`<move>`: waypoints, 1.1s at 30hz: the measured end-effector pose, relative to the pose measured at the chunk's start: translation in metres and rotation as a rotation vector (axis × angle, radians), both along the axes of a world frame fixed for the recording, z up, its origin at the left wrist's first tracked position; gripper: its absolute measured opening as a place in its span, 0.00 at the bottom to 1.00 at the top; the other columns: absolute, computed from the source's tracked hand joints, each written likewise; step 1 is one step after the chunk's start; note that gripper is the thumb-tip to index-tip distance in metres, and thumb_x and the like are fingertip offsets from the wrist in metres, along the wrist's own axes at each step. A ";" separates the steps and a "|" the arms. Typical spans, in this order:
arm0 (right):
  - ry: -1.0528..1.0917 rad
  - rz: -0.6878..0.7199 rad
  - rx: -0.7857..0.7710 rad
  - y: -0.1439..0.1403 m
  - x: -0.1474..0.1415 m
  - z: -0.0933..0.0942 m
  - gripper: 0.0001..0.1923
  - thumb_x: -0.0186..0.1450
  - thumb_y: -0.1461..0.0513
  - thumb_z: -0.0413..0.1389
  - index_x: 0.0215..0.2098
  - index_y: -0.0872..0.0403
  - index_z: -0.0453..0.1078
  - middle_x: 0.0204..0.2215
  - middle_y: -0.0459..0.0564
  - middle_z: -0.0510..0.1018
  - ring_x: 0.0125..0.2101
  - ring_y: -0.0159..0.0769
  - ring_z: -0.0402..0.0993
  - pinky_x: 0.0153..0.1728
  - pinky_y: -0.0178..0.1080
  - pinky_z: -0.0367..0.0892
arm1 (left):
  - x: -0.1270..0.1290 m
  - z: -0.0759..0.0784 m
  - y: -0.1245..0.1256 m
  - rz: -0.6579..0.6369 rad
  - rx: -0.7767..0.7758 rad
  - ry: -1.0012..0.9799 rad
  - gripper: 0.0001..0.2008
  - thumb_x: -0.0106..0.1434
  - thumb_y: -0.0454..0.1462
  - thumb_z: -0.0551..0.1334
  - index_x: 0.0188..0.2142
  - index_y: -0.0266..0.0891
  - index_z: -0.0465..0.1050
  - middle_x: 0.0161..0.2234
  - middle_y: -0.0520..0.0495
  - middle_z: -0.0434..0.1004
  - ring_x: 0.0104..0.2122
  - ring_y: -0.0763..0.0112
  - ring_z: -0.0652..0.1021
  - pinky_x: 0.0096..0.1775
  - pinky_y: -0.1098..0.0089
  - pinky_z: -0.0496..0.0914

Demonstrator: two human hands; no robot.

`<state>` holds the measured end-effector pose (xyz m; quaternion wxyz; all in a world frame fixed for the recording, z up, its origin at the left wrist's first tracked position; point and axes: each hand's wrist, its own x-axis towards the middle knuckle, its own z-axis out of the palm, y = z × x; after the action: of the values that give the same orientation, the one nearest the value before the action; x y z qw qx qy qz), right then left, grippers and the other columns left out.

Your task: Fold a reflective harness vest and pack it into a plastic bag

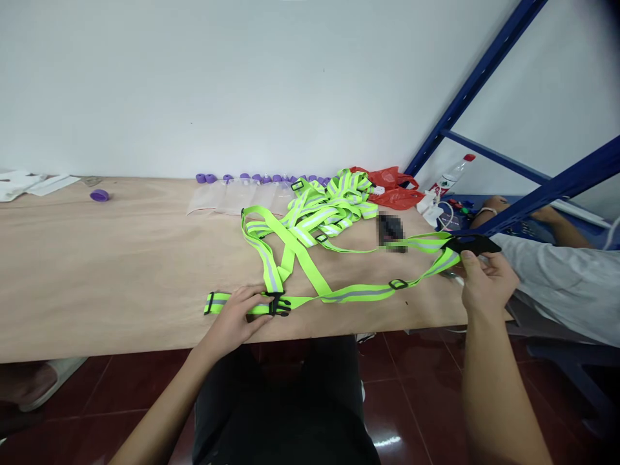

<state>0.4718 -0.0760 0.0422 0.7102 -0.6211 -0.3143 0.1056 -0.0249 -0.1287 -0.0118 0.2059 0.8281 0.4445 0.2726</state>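
Note:
A neon-yellow reflective strap harness with grey stripes lies stretched across the wooden table. At its left end, the thumb and fingers of my left hand close on the strap, right beside a black plastic side-release buckle. My right hand pinches the black panel where the straps meet, lifted at the table's right end. A black slider sits on the strap between my hands. Behind the harness is a heap of similar reflective straps, which it partly touches.
Clear plastic bags and several purple caps line the wall. A red plastic bag, a bottle and a blurred dark object are rightward. Blue metal framing rises beside another person's grey sleeve. Another purple cap lies left.

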 end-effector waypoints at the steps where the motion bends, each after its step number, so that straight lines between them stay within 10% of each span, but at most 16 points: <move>1: 0.048 0.027 0.024 -0.001 -0.005 0.003 0.21 0.41 0.57 0.67 0.28 0.50 0.63 0.20 0.40 0.71 0.20 0.32 0.67 0.26 0.43 0.72 | 0.000 0.001 0.000 0.003 0.001 -0.005 0.11 0.68 0.41 0.63 0.49 0.46 0.76 0.56 0.43 0.76 0.55 0.54 0.75 0.55 0.53 0.71; 16: 0.385 0.417 0.119 -0.020 -0.032 0.022 0.08 0.45 0.62 0.55 0.26 0.50 0.65 0.29 0.46 0.71 0.30 0.36 0.69 0.37 0.43 0.68 | -0.002 0.005 -0.005 0.023 -0.032 -0.008 0.18 0.67 0.45 0.64 0.56 0.49 0.71 0.58 0.43 0.72 0.57 0.54 0.73 0.56 0.54 0.70; 21: 0.364 0.464 0.158 -0.012 -0.041 0.017 0.13 0.46 0.66 0.63 0.30 0.50 0.69 0.32 0.44 0.75 0.34 0.37 0.74 0.39 0.43 0.72 | 0.007 0.012 -0.012 0.168 0.262 -0.132 0.14 0.66 0.39 0.64 0.51 0.46 0.70 0.50 0.42 0.75 0.51 0.54 0.76 0.52 0.55 0.72; 24: 0.387 0.451 0.149 -0.006 -0.046 0.013 0.15 0.47 0.65 0.68 0.32 0.52 0.70 0.33 0.44 0.76 0.35 0.36 0.76 0.39 0.42 0.74 | 0.039 0.027 -0.008 0.102 0.388 -0.244 0.09 0.67 0.33 0.61 0.46 0.45 0.71 0.42 0.44 0.77 0.43 0.59 0.78 0.45 0.59 0.73; 28: 0.401 0.465 0.190 -0.001 -0.054 0.012 0.16 0.49 0.64 0.70 0.32 0.52 0.69 0.34 0.43 0.78 0.35 0.34 0.78 0.39 0.42 0.78 | 0.111 0.043 0.013 -0.182 0.078 -0.112 0.11 0.69 0.37 0.58 0.50 0.43 0.72 0.46 0.42 0.79 0.47 0.57 0.78 0.49 0.57 0.71; 33: 0.426 0.356 0.207 0.003 -0.062 0.017 0.16 0.49 0.62 0.69 0.30 0.51 0.67 0.31 0.40 0.80 0.30 0.34 0.80 0.35 0.44 0.81 | 0.181 0.029 0.038 -0.188 -0.116 -0.037 0.17 0.66 0.43 0.62 0.51 0.38 0.73 0.45 0.39 0.82 0.44 0.53 0.80 0.43 0.59 0.73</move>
<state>0.4094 -0.0733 0.0591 0.7901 -0.4443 -0.2713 0.3236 0.1557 -0.0908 0.0170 0.2865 0.8475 0.3761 0.2412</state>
